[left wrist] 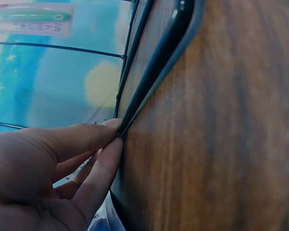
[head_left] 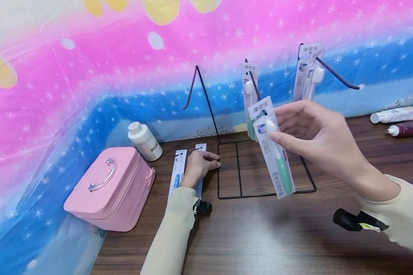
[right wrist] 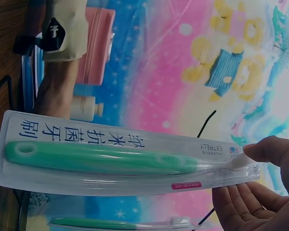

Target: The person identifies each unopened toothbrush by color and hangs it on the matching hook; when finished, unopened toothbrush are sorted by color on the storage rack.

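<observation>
In the head view my right hand (head_left: pixel 327 141) pinches a packaged green toothbrush (head_left: pixel 278 164) by the upper part of its card, thumb in front and fingers behind. The card's top overlaps the middle hook (head_left: pixel 254 86) of a black wire rack (head_left: pixel 247 196). Behind it, another packaged green toothbrush (head_left: pixel 249 91) hangs from that hook. My left hand (head_left: pixel 197 166) is at the rack's left side; in the left wrist view, its thumb and fingertips pinch the base wire (left wrist: pixel 156 62). Packaged blue toothbrushes (head_left: pixel 177 172) lie on the table beside and partly under that hand.
A further packaged toothbrush (head_left: pixel 309 72) hangs at the right hook, while the left hook (head_left: pixel 190 89) is bare. Far left stand a pink case (head_left: pixel 106 187) and a white bottle (head_left: pixel 145 141). Tubes (head_left: pixel 397 114) lie at the right on the wooden table (head_left: pixel 247 236).
</observation>
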`<move>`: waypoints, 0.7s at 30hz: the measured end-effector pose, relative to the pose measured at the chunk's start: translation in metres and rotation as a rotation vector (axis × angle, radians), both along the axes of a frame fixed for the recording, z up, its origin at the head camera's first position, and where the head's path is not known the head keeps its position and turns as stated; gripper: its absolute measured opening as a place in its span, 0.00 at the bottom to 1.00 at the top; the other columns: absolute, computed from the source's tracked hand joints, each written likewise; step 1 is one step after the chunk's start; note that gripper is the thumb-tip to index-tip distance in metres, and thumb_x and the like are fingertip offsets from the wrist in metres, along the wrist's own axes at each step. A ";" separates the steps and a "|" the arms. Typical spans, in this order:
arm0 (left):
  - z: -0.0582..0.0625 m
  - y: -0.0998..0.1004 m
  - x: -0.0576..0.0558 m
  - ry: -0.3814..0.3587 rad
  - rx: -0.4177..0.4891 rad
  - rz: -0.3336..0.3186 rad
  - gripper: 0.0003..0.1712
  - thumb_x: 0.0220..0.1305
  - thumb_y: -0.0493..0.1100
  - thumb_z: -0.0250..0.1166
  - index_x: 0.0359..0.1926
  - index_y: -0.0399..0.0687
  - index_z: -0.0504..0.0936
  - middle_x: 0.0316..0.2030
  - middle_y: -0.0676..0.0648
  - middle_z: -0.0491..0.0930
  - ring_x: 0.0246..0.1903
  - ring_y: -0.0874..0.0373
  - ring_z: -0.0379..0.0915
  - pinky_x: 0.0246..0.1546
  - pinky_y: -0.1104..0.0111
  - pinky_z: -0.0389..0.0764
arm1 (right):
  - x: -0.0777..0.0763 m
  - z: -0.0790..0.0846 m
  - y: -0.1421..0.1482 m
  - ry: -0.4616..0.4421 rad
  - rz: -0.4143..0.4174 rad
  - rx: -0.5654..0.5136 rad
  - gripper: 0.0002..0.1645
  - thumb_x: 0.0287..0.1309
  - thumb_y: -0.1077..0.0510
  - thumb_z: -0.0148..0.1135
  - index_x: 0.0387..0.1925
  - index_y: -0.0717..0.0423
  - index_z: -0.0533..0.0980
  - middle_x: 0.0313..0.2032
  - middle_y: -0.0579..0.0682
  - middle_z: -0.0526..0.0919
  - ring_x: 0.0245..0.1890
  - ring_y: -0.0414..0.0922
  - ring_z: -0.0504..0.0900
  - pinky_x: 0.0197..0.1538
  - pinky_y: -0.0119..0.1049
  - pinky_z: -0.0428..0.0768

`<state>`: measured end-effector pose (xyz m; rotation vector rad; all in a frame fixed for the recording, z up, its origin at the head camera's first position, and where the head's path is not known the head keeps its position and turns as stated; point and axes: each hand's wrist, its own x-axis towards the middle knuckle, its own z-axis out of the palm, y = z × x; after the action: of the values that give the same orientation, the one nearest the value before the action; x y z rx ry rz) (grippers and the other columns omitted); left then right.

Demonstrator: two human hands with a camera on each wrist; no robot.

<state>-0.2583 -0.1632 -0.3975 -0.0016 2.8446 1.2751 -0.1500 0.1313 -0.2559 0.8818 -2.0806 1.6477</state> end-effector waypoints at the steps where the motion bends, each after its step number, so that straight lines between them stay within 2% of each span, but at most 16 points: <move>1: 0.000 0.000 0.000 0.000 0.002 -0.001 0.09 0.56 0.41 0.73 0.40 0.52 0.90 0.38 0.52 0.84 0.39 0.57 0.75 0.36 0.65 0.73 | -0.002 0.000 -0.001 0.002 -0.002 0.002 0.24 0.53 0.71 0.68 0.53 0.62 0.75 0.43 0.58 0.82 0.38 0.50 0.82 0.41 0.33 0.80; 6: 0.000 -0.001 0.000 0.001 0.004 -0.008 0.09 0.56 0.41 0.73 0.40 0.51 0.89 0.37 0.52 0.85 0.39 0.57 0.75 0.36 0.66 0.73 | -0.014 -0.002 -0.004 0.006 -0.047 0.016 0.24 0.53 0.69 0.70 0.52 0.60 0.76 0.42 0.55 0.83 0.38 0.48 0.83 0.40 0.32 0.80; 11: 0.000 -0.001 0.000 -0.005 0.006 -0.009 0.09 0.57 0.41 0.72 0.41 0.51 0.89 0.35 0.53 0.85 0.38 0.58 0.76 0.35 0.66 0.73 | -0.030 -0.002 -0.008 -0.001 -0.076 0.016 0.22 0.54 0.66 0.70 0.51 0.59 0.75 0.43 0.53 0.82 0.40 0.48 0.83 0.44 0.33 0.80; 18: 0.001 0.000 0.000 -0.005 -0.001 0.002 0.09 0.57 0.41 0.73 0.40 0.52 0.89 0.41 0.52 0.83 0.40 0.57 0.75 0.36 0.65 0.73 | -0.053 -0.004 -0.013 0.009 -0.118 0.003 0.22 0.54 0.67 0.69 0.51 0.61 0.74 0.43 0.51 0.83 0.41 0.46 0.82 0.46 0.33 0.79; 21: 0.001 0.000 0.000 -0.007 -0.001 -0.003 0.09 0.57 0.41 0.73 0.41 0.52 0.89 0.39 0.52 0.84 0.40 0.57 0.75 0.36 0.65 0.73 | -0.061 -0.004 -0.014 0.013 -0.150 0.009 0.22 0.55 0.65 0.69 0.51 0.60 0.74 0.43 0.50 0.82 0.41 0.45 0.81 0.45 0.32 0.79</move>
<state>-0.2582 -0.1631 -0.3970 -0.0022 2.8381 1.2714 -0.2106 0.1172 -0.2603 0.7183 -2.0921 1.5521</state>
